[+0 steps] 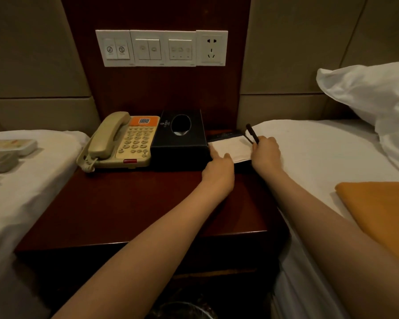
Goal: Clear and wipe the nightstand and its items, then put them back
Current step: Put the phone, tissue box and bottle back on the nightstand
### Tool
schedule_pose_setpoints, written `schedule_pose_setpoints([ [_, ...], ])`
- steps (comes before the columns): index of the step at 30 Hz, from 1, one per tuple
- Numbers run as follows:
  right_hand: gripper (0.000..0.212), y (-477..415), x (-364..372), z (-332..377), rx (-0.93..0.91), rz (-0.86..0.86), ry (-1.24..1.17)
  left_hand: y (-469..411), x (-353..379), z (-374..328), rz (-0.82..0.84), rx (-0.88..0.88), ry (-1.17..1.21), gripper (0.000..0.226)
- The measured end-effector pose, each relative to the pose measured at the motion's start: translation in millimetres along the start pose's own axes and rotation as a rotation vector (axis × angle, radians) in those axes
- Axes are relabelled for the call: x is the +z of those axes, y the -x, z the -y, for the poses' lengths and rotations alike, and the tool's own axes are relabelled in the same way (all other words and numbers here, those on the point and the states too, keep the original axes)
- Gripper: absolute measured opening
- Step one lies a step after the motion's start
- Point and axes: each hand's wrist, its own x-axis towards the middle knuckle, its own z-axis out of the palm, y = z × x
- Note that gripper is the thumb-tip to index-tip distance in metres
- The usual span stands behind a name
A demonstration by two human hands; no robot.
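Note:
The dark wooden nightstand (129, 208) stands between two beds. At its back sit a beige telephone (122, 143) and a black tissue box (180, 137). To the right of the box lies a white notepad (232, 147) on a dark holder. My left hand (218, 169) grips the notepad's near left edge. My right hand (265, 153) rests at the pad's right edge and is closed around a black pen (252, 133) that points up and away.
White beds flank the nightstand; an orange cloth (382, 210) lies on the right bed below a pillow (373, 93). A remote-like item (9, 148) rests on the left bed. Switches and a socket (161, 48) are on the wall panel. A bin (182, 309) sits below.

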Motion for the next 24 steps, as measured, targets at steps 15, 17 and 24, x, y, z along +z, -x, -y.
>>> schedule_pose_setpoints([
  [15,0.041,-21.5,26.0,13.1,-0.312,0.064,0.454,-34.9,15.1,10.0,-0.228,0.26,-0.545,0.026],
  [17,0.048,-25.0,34.4,13.9,-0.327,0.107,0.368,-38.9,16.5,8.8,-0.233,0.256,-0.541,0.027],
  [24,0.028,-28.1,51.4,18.4,-0.107,-0.059,-0.074,-44.7,17.0,9.4,-0.293,0.283,-0.535,0.027],
])
